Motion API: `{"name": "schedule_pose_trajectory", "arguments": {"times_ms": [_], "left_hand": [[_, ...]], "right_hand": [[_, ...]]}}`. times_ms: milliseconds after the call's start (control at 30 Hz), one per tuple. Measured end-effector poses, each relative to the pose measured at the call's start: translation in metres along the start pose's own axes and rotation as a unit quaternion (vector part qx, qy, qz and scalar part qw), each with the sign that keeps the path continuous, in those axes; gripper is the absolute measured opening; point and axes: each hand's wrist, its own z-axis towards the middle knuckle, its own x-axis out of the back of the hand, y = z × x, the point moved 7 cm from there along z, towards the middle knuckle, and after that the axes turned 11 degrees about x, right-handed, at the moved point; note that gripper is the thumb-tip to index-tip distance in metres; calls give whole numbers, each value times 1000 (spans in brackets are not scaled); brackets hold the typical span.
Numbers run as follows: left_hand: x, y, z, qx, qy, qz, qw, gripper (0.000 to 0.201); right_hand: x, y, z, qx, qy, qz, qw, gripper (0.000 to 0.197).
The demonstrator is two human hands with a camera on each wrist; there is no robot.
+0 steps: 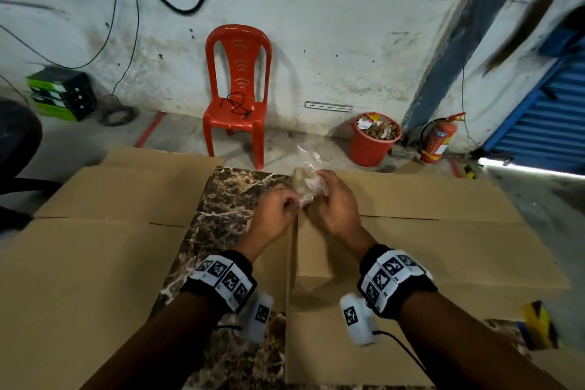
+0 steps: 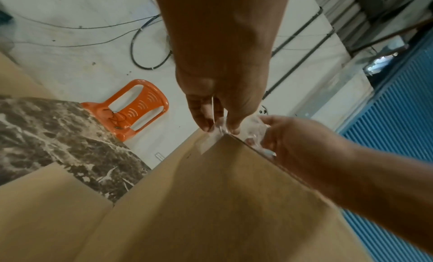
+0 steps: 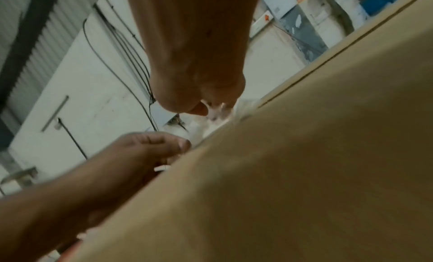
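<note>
Concrete wall is filling the background, red chair (image 1: 235, 95) at 12 o'clock. Flattened cardboard (image 1: 104, 256) is covering the marble table (image 1: 221, 222). Red bucket (image 1: 370, 149) at 1 o'clock is holding paper scraps. At centre I'm watching the right hand (image 1: 335, 203) gripping a clear bag (image 1: 308, 180) and the left hand (image 1: 272, 215) pinching its film. Something tan is sitting inside, so I'm judging the work as barely begun.

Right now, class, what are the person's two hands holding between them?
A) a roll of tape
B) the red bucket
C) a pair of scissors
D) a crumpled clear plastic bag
D: the left hand pinches and the right hand grips the clear plastic bag above the cardboard; the red bucket stands untouched on the floor.
</note>
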Motion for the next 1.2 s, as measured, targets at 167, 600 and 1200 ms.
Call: {"name": "schedule_pose_trajectory", "arguments": {"times_ms": [167, 600, 1200], "left_hand": [[11, -13, 26, 20, -69, -75, 995, 7], [0, -19, 108, 128, -158, -135, 970, 23], [10, -3, 148, 127, -141, -164, 968, 20]], "right_hand": [[3, -22, -25, 60, 104, -134, 984, 53], [-5, 14, -22, -81, 83, -223, 968, 52], [-7, 28, -26, -95, 94, -143, 981, 33]]}}
